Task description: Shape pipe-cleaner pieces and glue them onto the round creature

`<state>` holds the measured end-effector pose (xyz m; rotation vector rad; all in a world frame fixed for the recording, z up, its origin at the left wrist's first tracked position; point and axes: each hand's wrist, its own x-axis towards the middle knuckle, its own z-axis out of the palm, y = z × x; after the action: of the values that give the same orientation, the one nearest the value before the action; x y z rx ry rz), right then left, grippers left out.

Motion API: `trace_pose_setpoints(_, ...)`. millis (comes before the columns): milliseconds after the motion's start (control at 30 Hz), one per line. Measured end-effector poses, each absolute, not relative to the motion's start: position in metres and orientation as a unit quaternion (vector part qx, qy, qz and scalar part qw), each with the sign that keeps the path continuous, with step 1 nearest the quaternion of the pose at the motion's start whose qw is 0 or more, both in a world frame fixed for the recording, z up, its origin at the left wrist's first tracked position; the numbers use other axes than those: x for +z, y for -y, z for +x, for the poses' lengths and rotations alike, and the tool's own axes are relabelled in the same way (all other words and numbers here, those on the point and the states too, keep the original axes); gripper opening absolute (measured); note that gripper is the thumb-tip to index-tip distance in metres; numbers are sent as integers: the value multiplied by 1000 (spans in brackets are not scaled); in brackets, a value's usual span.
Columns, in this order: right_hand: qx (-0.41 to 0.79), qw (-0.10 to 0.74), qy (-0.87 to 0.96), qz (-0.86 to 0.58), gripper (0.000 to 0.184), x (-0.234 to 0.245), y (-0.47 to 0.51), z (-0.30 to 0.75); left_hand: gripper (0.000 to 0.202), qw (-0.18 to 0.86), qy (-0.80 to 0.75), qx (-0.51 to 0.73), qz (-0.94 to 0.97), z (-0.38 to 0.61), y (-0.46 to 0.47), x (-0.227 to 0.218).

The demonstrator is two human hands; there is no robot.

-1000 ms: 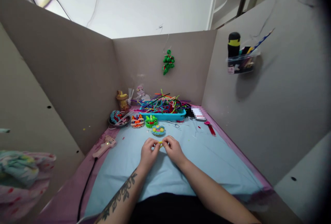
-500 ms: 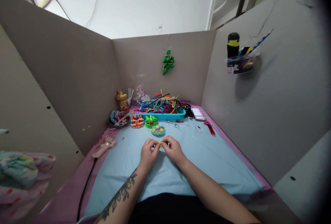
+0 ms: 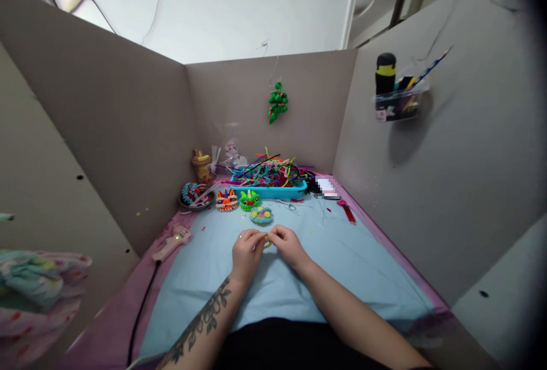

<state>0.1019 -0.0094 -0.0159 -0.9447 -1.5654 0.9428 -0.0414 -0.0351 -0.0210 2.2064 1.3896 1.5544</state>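
A short yellow pipe cleaner [image 3: 268, 243] is pinched between my two hands above the blue cloth, and a small bend of it shows below the fingertips. My left hand [image 3: 248, 249] has thumb and fingers closed on one side of it. From the other side my right hand [image 3: 287, 244] pinches it, fingertips nearly touching the left ones. Just beyond the hands lies a fuzzy blue piece with yellow and pink spots [image 3: 261, 215]. Behind that sit a green fuzzy animal face [image 3: 249, 200] and an orange one [image 3: 226, 200].
A turquoise tray [image 3: 273, 192] heaped with coloured pipe cleaners stands at the back. Scissors [image 3: 287, 204] lie before it. At left are a dark bowl [image 3: 197, 205] and a pink glue gun [image 3: 172, 244] with a black cord. Grey panels enclose the table; a red-handled tool [image 3: 347, 212] lies right.
My fingers have shifted slightly on the yellow pipe cleaner, and a bent loop of it now shows beneath them. Everything else on the table stays in place.
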Motion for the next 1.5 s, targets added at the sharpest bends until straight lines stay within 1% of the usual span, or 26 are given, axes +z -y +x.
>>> trace_pose_setpoints(167,408,509,656,-380,18,-18,9,102,16,43,-460,514,723,-41,37,-21)
trace_pose_setpoints(300,391,513,662,-381,18,-18,9,103,16,55,-465,522,713,-40,36,-22)
trace_pose_setpoints(433,350,531,666,-390,17,-18,10,102,16,91,-468,519,710,-41,32,-24)
trace_pose_setpoints(633,317,549,672,-383,16,-16,11,105,27,162,-478,494,708,-42,29,-23)
trace_pose_setpoints(767,314,556,675,-370,17,-12,11,107,15,202,-467,485,711,-39,30,-22)
trace_pose_setpoints(800,314,558,674,-368,17,-12,11,107,15,211,-466,491,705,-39,30,-22)
trace_pose_setpoints(933,306,579,651,-383,19,-13,8,109,28,253,-459,543,656,-40,28,-22)
trace_pose_setpoints(1033,300,595,630,-399,19,-15,6,110,29,293,-436,579,624,-42,28,-20)
trace_pose_setpoints(1167,300,596,629,-400,17,-16,5,110,35,337,-406,604,597,-42,32,-15)
trace_pose_setpoints(1500,298,580,656,-380,18,-11,11,108,31,398,-389,626,547,-45,32,-12)
